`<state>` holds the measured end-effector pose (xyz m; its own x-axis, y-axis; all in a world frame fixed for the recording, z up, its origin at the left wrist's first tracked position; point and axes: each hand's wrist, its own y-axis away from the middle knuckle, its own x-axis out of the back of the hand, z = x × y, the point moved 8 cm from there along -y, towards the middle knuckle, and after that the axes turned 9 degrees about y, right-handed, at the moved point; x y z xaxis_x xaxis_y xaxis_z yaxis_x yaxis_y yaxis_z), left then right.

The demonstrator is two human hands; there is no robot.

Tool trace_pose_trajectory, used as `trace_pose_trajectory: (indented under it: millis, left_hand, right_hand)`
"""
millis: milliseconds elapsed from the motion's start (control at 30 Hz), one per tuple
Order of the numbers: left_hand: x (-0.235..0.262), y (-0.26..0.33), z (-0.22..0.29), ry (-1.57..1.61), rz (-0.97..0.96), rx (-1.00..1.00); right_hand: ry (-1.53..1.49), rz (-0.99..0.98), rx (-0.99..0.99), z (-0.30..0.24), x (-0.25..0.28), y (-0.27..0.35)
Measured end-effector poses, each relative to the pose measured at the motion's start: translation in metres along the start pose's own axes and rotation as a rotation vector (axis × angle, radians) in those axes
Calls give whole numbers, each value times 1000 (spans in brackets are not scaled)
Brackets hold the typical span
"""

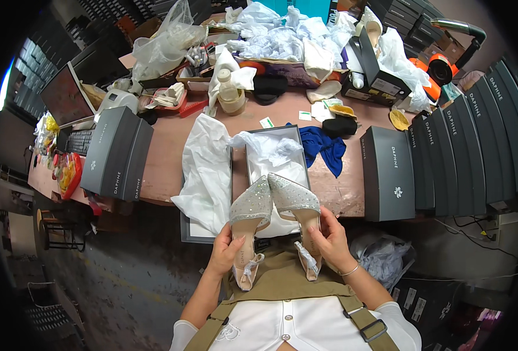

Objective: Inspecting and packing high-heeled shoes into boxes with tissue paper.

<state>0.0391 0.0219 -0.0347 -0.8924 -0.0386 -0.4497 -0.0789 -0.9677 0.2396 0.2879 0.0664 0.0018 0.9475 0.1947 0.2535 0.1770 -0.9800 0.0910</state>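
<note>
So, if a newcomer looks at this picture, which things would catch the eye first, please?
Probably the two sparkling pointed shoes, low in the middle, one in the left hand and one in the right hand. After that, perhaps the long row of dark boxes standing at the right, and the bright blue cloth just right of the open box.

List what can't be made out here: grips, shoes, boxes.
Head view: most fingertips of the left grip and right grip, hidden behind the silver shoes.
Head view: soles, hidden by the shoes' own insoles and uppers.
Head view: bottom of the open box, covered by white tissue.
Head view: far end of the grey box row, cut off by the dark fisheye rim.
</note>
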Motion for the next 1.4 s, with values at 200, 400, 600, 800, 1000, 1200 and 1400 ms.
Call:
trace_pose_trajectory:
  millis: [200,400,600,800,1000,1200,1400]
  left_hand:
    - [3,0,5,27,74,46]
    - [0,-4,1,177,58,299]
    - [-40,-3,-10,918,-262,447]
    - [-88,-10,-8,1439,-646,344]
    - [-99,-15,-4,1493,-617,333]
    - [-95,-13,-6,1688,-682,328]
    - [-33,-23,4,952,-168,69]
  right_hand:
    - [-172,-87,-100,6,-8,-9]
    - [-603,-363,-395,18,-34,-18]
    - [-1010,-428,-545,0,-60,-10]
    - [-1523,-796,-364,-5,-96,-7]
    - [-1588,-910,-247,4,-105,-16]
    - [-1450,-745,-380,4,-96,-24]
    - [-307,-274,-248,38,-44,-106]
